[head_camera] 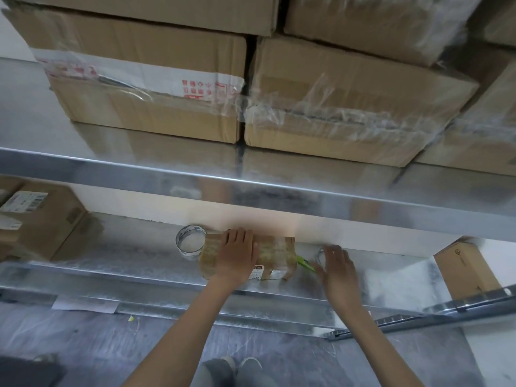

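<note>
A small cardboard parcel (275, 254) wrapped in clear tape, with a white label on its front, lies on the lower metal shelf (145, 263). My left hand (237, 251) rests flat on top of the parcel, fingers straight. My right hand (336, 268) hovers open just right of the parcel, fingers spread and blurred. Beside it lies a green-handled tool (305, 263), partly hidden by the hand. A roll of clear tape (190, 240) sits at the parcel's left end.
Large taped cardboard boxes (156, 88) fill the upper shelf (251, 188). A labelled box (36, 219) stands at the left of the lower shelf and another box (466, 269) at the right. A metal rail (418, 317) slants across the lower right. My shoes (240, 367) stand on the grey floor.
</note>
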Demonstrator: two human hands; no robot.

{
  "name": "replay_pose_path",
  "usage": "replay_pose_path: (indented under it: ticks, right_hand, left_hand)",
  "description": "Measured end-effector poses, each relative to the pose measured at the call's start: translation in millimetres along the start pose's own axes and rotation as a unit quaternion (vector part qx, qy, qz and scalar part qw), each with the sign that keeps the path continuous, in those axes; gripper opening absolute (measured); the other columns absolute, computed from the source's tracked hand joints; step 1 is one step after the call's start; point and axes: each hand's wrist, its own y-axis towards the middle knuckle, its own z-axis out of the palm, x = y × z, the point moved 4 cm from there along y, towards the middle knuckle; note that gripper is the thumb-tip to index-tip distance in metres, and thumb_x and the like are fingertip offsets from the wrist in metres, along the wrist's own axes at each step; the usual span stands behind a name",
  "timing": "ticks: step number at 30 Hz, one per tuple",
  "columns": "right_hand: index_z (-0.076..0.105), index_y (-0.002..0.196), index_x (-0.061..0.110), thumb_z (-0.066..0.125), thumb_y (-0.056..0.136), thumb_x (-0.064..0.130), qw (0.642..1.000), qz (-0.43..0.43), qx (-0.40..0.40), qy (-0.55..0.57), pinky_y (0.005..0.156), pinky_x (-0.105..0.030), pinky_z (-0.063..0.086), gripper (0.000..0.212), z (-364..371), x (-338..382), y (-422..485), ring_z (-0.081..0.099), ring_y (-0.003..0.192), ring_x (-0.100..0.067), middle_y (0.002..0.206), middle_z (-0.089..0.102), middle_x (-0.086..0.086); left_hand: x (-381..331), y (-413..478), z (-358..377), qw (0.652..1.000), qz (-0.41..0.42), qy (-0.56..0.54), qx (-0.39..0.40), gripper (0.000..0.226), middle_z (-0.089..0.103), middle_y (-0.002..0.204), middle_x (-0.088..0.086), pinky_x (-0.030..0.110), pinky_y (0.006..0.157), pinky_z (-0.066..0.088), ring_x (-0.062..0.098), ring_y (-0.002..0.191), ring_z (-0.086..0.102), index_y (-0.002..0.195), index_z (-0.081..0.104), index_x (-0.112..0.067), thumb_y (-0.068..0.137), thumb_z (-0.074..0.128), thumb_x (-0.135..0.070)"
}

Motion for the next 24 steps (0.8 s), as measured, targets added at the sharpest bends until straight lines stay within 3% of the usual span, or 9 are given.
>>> replay_pose_path:
  ticks: [1,3,5,7,10,13,19,21,24]
  right_hand:
    - [0.06,0.119,0.004,0.063,0.085,0.036,0.999,-0.039,-0.025,0.0,0.09,-0.041,0.05,0.047,-2,16,-6,0.059,0.11,-0.036,0.12,0.061,-0.015]
    - [0.051,0.132,0.005,0.048,0.086,0.05,0.993,-0.117,0.019,-0.023,0.103,-0.047,0.043,0.064,12,55,-25,0.048,0.127,-0.034,0.138,0.05,-0.018]
    - [0.034,0.142,0.003,0.034,0.086,0.063,0.988,-0.132,0.077,-0.036,0.112,-0.045,0.027,0.082,34,81,-46,0.036,0.136,-0.032,0.147,0.038,-0.019]
    - [0.028,0.144,0.0,0.027,0.084,0.066,0.985,-0.116,0.111,-0.054,0.112,-0.043,0.017,0.089,45,88,-55,0.035,0.137,-0.033,0.149,0.035,-0.021]
    - [0.043,0.136,-0.004,0.05,0.08,0.063,0.987,-0.116,0.091,-0.067,0.111,-0.046,0.018,0.088,40,91,-44,0.045,0.13,-0.034,0.142,0.044,-0.023]
    - [0.056,0.126,-0.006,0.087,0.048,0.05,0.987,-0.124,0.073,-0.071,0.111,-0.044,0.03,0.1,35,94,-24,0.054,0.122,-0.033,0.134,0.053,-0.023]
    - [0.062,0.122,0.001,0.095,0.015,0.037,0.989,-0.095,0.095,-0.064,0.094,-0.044,0.046,0.117,35,90,-8,0.059,0.118,-0.027,0.132,0.057,-0.015]
    - [0.06,0.126,0.004,0.095,0.018,0.03,0.992,-0.074,0.084,-0.059,0.095,-0.046,0.045,0.116,30,94,-7,0.055,0.122,-0.025,0.137,0.053,-0.012]
    - [0.03,0.145,0.003,0.082,0.062,0.017,0.996,-0.028,0.078,-0.036,0.111,-0.045,0.024,0.099,31,105,-2,0.026,0.142,-0.025,0.155,0.022,-0.011]
  left_hand:
    - [0,0,0,1.0,-0.004,0.005,-0.003,0.046,0.06,0.093,0.007,0.042,0.09,0.045,0.028,0.088,0.055,0.099,0.06,-0.01,0.094,0.021,-0.033]
    - [1,-2,1,1.0,-0.006,0.008,-0.008,0.043,0.059,0.091,0.007,0.041,0.089,0.046,0.027,0.086,0.055,0.097,0.06,-0.01,0.094,0.023,-0.032]
    - [1,-1,3,1.0,-0.001,0.003,-0.008,0.042,0.059,0.091,0.006,0.041,0.089,0.046,0.027,0.086,0.055,0.096,0.06,-0.01,0.094,0.025,-0.032]
    - [1,-1,4,1.0,0.001,-0.005,-0.007,0.044,0.06,0.094,0.006,0.041,0.092,0.045,0.027,0.089,0.056,0.099,0.06,-0.01,0.094,0.023,-0.033]
    - [2,1,4,1.0,0.0,-0.014,-0.005,0.048,0.06,0.1,0.006,0.04,0.097,0.041,0.026,0.096,0.055,0.104,0.059,-0.01,0.093,0.02,-0.035]
    - [3,0,4,1.0,-0.001,-0.015,-0.007,0.047,0.062,0.098,0.005,0.041,0.094,0.045,0.025,0.095,0.058,0.103,0.062,-0.009,0.092,0.025,-0.035]
    - [4,2,5,0.998,0.0,-0.042,-0.038,0.043,0.064,0.097,0.003,0.041,0.091,0.048,0.024,0.093,0.06,0.102,0.063,-0.011,0.09,0.03,-0.036]
    - [6,1,5,0.997,0.01,-0.044,-0.056,0.039,0.065,0.094,0.002,0.04,0.088,0.05,0.023,0.089,0.061,0.099,0.064,-0.012,0.089,0.034,-0.036]
    - [7,0,6,0.997,0.021,-0.04,-0.07,0.035,0.065,0.094,0.0,0.037,0.085,0.051,0.021,0.088,0.062,0.098,0.063,-0.015,0.088,0.037,-0.035]
